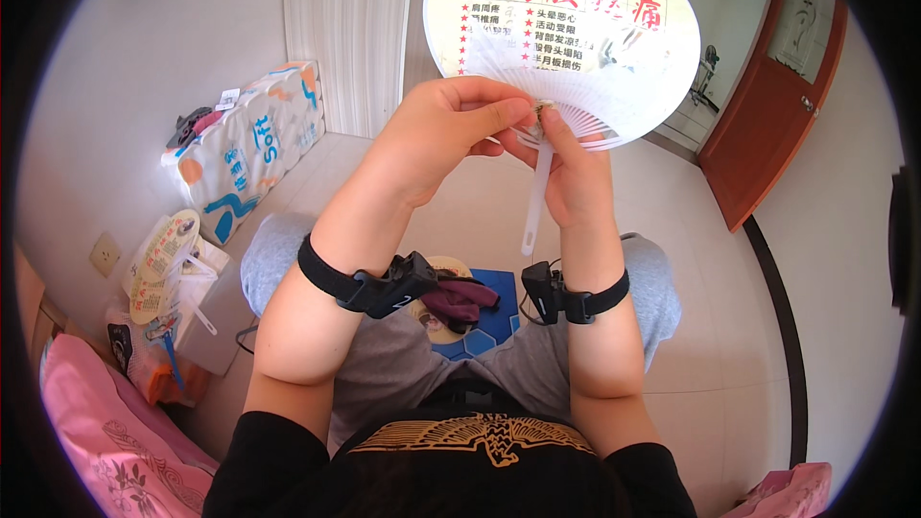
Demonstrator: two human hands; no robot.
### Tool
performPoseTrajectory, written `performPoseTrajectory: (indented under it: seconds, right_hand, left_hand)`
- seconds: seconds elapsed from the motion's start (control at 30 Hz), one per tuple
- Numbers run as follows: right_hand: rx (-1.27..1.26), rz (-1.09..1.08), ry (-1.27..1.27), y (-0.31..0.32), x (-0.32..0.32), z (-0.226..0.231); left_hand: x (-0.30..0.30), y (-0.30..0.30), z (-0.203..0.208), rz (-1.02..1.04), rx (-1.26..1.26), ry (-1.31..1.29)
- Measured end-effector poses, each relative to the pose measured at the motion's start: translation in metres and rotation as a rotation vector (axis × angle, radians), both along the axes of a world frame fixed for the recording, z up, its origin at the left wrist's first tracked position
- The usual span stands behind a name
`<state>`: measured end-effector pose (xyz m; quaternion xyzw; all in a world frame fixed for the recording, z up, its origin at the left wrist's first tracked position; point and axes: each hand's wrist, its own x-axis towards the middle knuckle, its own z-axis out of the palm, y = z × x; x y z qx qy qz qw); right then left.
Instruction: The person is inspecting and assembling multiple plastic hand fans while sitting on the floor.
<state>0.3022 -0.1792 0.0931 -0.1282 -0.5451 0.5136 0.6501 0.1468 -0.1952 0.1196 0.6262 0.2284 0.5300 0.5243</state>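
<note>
Up at 1 o'clock we have the oval cream-and-white ribbed plastic hand fan (576, 48) with red and black print, blade uppermost, its slim translucent plastic handle (534, 206) pointing to 6. Both hands meet at the neck: our right hand (578, 161) is clamped on it, thumb in front; our left hand (451, 125) looks pinched, thumb to forefinger, on a small brownish piece (540, 110), too tiny to identify.

Our read: let the right carry the fan, leave the left the fine work. Ribs near the neck probably flex, so brace close to the joint and don't twist the blade. Fingertips mask most of the contact; tipping the neck toward us should help.

Around: white plastic-wrapped pack with blue and orange print (259, 149) at 10, dark crumpled cloth (195, 127) on top. Second cream round fan (165, 264) near 9, by a pale grey box (225, 312). Blue hexagon-patterned surface (494, 293) below centre, bearing a maroon cloth (460, 302). Brown wooden door with glass panel (763, 134) ajar at 2. Likeliest snag: the black boxy strap (369, 288) on our left forearm. Nothing else crowds the fan.
</note>
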Motion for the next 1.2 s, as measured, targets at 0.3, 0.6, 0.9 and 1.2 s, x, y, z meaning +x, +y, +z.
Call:
performPoseTrajectory:
  seconds: [0.3, 0.6, 0.9, 1.2]
  right_hand:
    - [-0.014, 0.012, -0.011, 0.002, 0.001, -0.002]
    - [-0.014, 0.007, -0.004, 0.002, 0.0, -0.001]
    - [-0.002, -0.01, 0.007, -0.001, 0.001, 0.0]
    - [0.226, -0.106, -0.074, -0.013, -0.003, 0.001]
  left_hand:
    - [-0.001, 0.0, -0.001, -0.03, 0.006, -0.061]
    - [-0.001, -0.002, 0.0, -0.065, 0.075, -0.08]
    - [0.0, 0.0, -0.001, -0.027, 0.151, -0.093]
    - [-0.006, 0.008, 0.002, 0.913, 1.554, 0.222]
